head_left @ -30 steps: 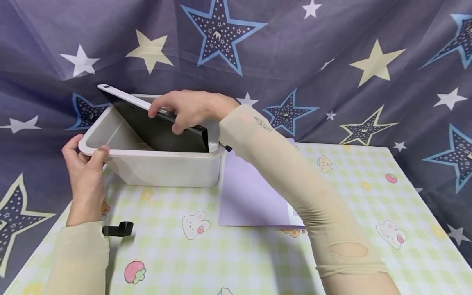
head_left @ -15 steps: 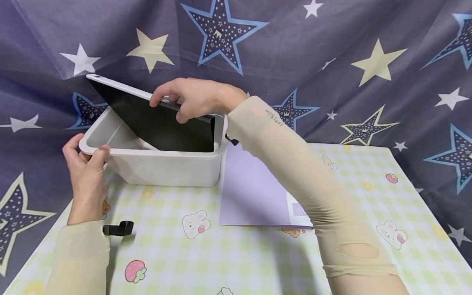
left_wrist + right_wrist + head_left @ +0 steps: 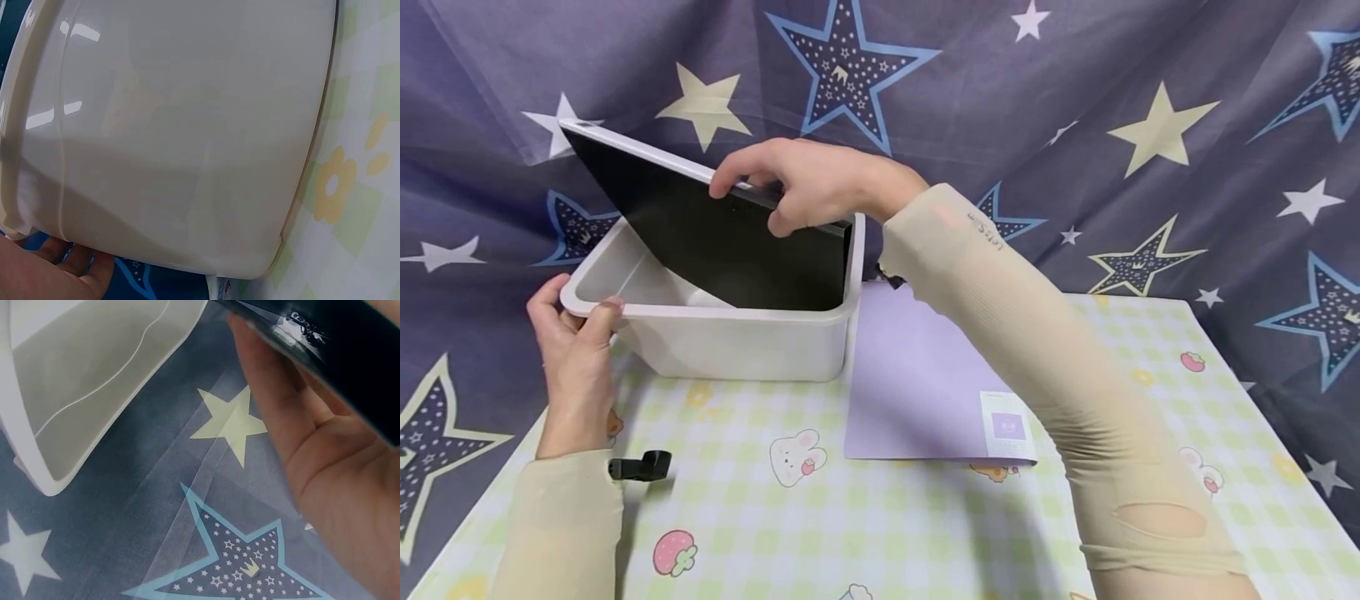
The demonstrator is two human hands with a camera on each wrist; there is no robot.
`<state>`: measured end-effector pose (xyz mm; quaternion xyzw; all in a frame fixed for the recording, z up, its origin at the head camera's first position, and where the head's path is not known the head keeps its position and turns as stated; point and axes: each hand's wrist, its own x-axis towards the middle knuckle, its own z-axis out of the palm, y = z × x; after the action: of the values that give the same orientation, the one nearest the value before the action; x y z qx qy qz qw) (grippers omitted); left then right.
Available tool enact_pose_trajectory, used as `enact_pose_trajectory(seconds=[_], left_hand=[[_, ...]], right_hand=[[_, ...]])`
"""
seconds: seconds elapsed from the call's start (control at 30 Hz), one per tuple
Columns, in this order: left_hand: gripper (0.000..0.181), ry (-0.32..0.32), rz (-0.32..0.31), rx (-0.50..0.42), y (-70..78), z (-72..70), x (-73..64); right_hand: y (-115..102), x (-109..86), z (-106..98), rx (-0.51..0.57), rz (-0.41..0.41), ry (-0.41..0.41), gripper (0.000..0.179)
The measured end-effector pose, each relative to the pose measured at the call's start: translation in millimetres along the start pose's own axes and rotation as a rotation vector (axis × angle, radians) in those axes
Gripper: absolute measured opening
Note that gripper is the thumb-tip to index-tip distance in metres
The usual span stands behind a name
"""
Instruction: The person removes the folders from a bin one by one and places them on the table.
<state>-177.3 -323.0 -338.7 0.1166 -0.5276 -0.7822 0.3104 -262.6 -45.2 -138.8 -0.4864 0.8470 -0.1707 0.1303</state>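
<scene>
A white plastic bin stands on the table's left side, and my left hand grips its left front corner, thumb over the rim. The left wrist view shows the bin's smooth wall beside my fingertips. My right hand pinches the top edge of a flat black panel with a white strip along its upper edge. The panel leans slantwise, its left end raised above the bin and its lower part inside. In the right wrist view its dark surface has a small pale marking; its kind is unclear.
A purple flat folder or sheet with a white label lies right of the bin. The table bears a green checked cloth. Behind it hangs a dark blue curtain with stars.
My right hand has lifted the black panel up and slightly right; its left end has risen higher above the bin. My left hand has stayed on the bin's corner.
</scene>
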Motion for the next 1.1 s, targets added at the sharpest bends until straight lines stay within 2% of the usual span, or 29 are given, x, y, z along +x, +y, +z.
enact_pose_trajectory(seconds=[0.27,0.43,0.63,0.83,1.1], left_hand=[[0.062,-0.006,0.008,0.033,-1.0,1.0,0.3],[0.062,-0.003,0.002,0.013,-0.7,1.5,0.2],[0.063,0.006,-0.007,0.009,-0.4,2.0,0.6],[0.063,0.014,-0.013,0.02,0.5,2.2,-0.3],[0.061,0.016,-0.005,0.033,-0.3,1.1,-1.6]], right_hand=[[-9,-4.5,-3,-0.063,-0.016,0.015,0.062],[-14,-8.4,-9,-0.048,-0.014,0.024,0.061],[-17,-15.4,-19,0.002,-0.014,0.09,0.061],[-19,-20.9,-26,-0.005,-0.041,0.15,0.06],[-24,-27.2,-32,-0.006,-0.051,0.186,0.059]])
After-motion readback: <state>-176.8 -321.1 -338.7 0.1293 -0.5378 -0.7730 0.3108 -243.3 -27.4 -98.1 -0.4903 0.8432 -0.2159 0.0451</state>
